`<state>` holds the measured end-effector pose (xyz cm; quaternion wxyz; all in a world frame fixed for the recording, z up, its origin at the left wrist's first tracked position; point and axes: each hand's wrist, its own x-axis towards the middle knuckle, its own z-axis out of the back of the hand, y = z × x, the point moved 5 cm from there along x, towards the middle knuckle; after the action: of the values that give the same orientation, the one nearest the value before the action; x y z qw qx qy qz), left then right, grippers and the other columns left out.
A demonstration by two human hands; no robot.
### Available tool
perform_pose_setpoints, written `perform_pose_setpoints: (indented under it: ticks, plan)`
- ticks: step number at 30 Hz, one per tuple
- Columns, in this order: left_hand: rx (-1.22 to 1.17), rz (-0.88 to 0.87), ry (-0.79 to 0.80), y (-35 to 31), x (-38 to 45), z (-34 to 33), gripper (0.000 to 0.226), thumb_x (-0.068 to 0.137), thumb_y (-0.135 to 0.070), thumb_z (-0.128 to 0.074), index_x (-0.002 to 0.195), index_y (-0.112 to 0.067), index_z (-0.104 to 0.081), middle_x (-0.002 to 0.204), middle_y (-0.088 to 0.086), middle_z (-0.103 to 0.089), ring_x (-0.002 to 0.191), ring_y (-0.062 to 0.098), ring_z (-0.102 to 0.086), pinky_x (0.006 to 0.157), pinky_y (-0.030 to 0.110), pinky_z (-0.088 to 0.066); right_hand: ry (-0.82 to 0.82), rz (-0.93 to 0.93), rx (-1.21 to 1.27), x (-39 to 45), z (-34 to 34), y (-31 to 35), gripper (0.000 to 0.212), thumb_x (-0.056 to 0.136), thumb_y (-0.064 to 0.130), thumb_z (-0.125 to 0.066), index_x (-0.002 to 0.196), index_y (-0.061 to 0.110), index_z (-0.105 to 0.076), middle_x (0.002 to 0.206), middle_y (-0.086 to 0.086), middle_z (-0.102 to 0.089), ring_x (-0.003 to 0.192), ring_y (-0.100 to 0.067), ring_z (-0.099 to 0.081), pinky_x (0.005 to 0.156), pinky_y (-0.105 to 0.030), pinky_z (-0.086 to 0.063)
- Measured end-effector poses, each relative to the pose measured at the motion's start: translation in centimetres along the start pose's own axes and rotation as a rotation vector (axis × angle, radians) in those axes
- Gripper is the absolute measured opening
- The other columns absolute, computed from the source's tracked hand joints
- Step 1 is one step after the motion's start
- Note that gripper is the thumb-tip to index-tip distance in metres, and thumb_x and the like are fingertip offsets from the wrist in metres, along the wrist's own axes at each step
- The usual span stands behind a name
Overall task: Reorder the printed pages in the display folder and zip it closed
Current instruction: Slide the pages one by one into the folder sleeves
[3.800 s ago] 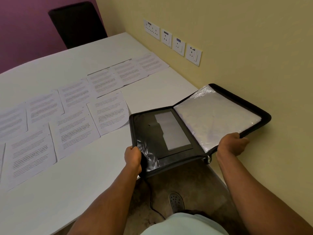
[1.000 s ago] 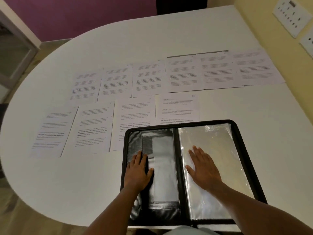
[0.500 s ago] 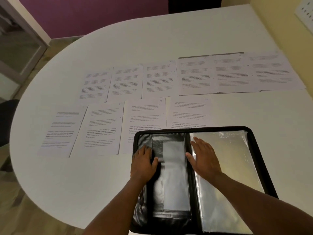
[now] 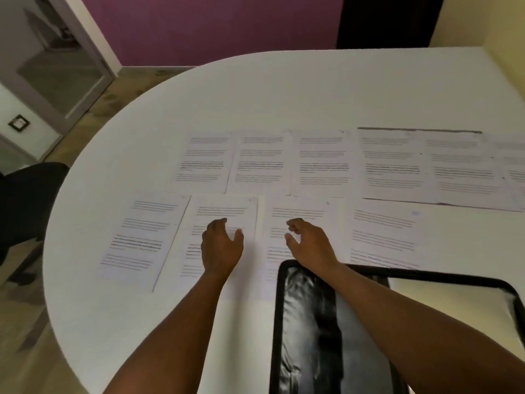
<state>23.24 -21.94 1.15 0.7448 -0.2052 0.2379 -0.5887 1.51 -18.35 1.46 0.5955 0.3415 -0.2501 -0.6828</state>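
Beyond the open display folder (image 4: 306, 322) on the counter (image 4: 284, 95), printed pages (image 4: 321, 163) lie spread for sorting; left hand (image 4: 220, 247) and right hand (image 4: 308, 243) hover loose-fingered, grasping nothing.

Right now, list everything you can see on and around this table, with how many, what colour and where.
table: one, white, rounded end at left, fills the middle of the view
printed pages: ten at least partly in view, white with dark text, flat in two rows, six far and four near
display folder: one, black with clear sleeves, lying open at the near right, overlapping the near pages
chair: one, black, left of the table
second chair: one, black, beyond the far edge
wall: purple, behind the table
glass door: grey frame, far left
left hand: over the second near page, fingers loosely curled, holding nothing
right hand: over the third near page, fingers loosely curled, holding nothing
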Motion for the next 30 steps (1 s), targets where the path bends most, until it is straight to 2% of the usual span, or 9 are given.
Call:
perform_pose_setpoints:
  ticks: [3,6,10,15,19,21,24,28,30]
  plan:
    - [-0.031,0.064,-0.038,2.2,4.8,1.9,0.056,0.091,-0.033,-0.061,0.138,-0.007,-0.046,0.142,0.014,-0.046,0.132,0.031,-0.041,0.106,0.042,-0.036,0.032,-0.158,0.195,4.7,-2.4,2.9,0.025,0.092,0.018,-0.057,0.116,0.016,-0.062,0.103,-0.001,-0.069,0.09,-0.013,-0.064,0.079,-0.021,-0.051]
    - [-0.072,0.135,-0.068,4.4,10.0,3.5,0.059,0.089,-0.031,-0.064,0.138,-0.003,-0.046,0.139,0.017,-0.048,0.131,0.032,-0.042,0.106,0.04,-0.036,0.02,-0.339,0.417,9.8,-4.9,4.7,0.019,0.086,0.019,-0.062,0.104,0.021,-0.064,0.096,-0.001,-0.071,0.088,-0.018,-0.069,0.084,-0.033,-0.057]
    - [-0.092,0.206,-0.089,6.8,17.5,4.8,0.063,0.087,-0.031,-0.067,0.138,-0.003,-0.045,0.136,0.021,-0.049,0.126,0.035,-0.047,0.104,0.044,-0.042,-0.026,-0.507,0.632,16.0,-7.5,6.5,0.015,0.084,0.01,-0.064,0.098,0.016,-0.065,0.086,-0.004,-0.072,0.078,-0.017,-0.071,0.081,-0.03,-0.059]
    - [-0.054,0.251,-0.113,8.7,25.5,5.1,0.071,0.083,-0.034,-0.071,0.14,-0.001,-0.043,0.139,0.023,-0.045,0.129,0.038,-0.045,0.105,0.045,-0.039,-0.007,-0.517,0.566,22.3,-11.7,8.1,0.03,0.081,0.023,-0.069,0.11,0.018,-0.063,0.102,-0.004,-0.071,0.093,-0.02,-0.069,0.088,-0.036,-0.056]
    - [0.055,0.338,-0.079,10.1,29.9,4.6,0.081,0.081,-0.046,-0.071,0.14,-0.001,-0.038,0.14,0.022,-0.042,0.131,0.039,-0.039,0.106,0.048,-0.036,-0.033,-0.52,0.468,25.5,-13.5,9.0,0.042,0.089,0.024,-0.063,0.128,0.014,-0.053,0.124,0.0,-0.058,0.102,-0.019,-0.06,0.071,-0.019,-0.045]
    - [0.122,0.409,-0.044,10.6,31.0,4.2,0.089,0.077,-0.052,-0.074,0.137,0.001,-0.036,0.138,0.023,-0.042,0.13,0.04,-0.039,0.104,0.05,-0.037,-0.051,-0.536,0.393,26.6,-14.2,8.9,0.048,0.09,0.022,-0.062,0.134,0.01,-0.047,0.132,-0.004,-0.054,0.114,-0.021,-0.055,0.078,-0.02,-0.04]
    - [0.154,0.483,-0.011,11.4,32.5,3.7,0.091,0.068,-0.05,-0.082,0.133,-0.001,-0.04,0.133,0.02,-0.045,0.127,0.038,-0.041,0.102,0.048,-0.039,-0.089,-0.534,0.318,27.7,-15.4,9.2,0.053,0.088,0.022,-0.065,0.134,0.009,-0.043,0.133,-0.008,-0.052,0.115,-0.024,-0.055,0.088,-0.028,-0.048]
    - [0.1,0.466,0.072,12.0,34.4,3.6,0.057,0.058,-0.043,-0.089,0.087,-0.004,-0.058,0.093,0.013,-0.066,0.097,0.035,-0.063,0.091,0.042,-0.051,-0.108,-0.559,0.303,28.6,-16.6,9.7,0.06,0.084,0.02,-0.07,0.133,0.007,-0.039,0.133,-0.011,-0.048,0.112,-0.026,-0.056,0.091,-0.035,-0.052]
    - [0.059,0.451,0.112,11.9,34.9,3.6,0.052,0.057,-0.037,-0.091,0.081,-0.004,-0.058,0.09,0.014,-0.068,0.089,0.032,-0.066,0.086,0.041,-0.054,-0.115,-0.603,0.31,28.9,-17.0,9.6,0.062,0.082,0.018,-0.072,0.132,0.006,-0.038,0.131,-0.013,-0.05,0.11,-0.027,-0.058,0.089,-0.034,-0.053]
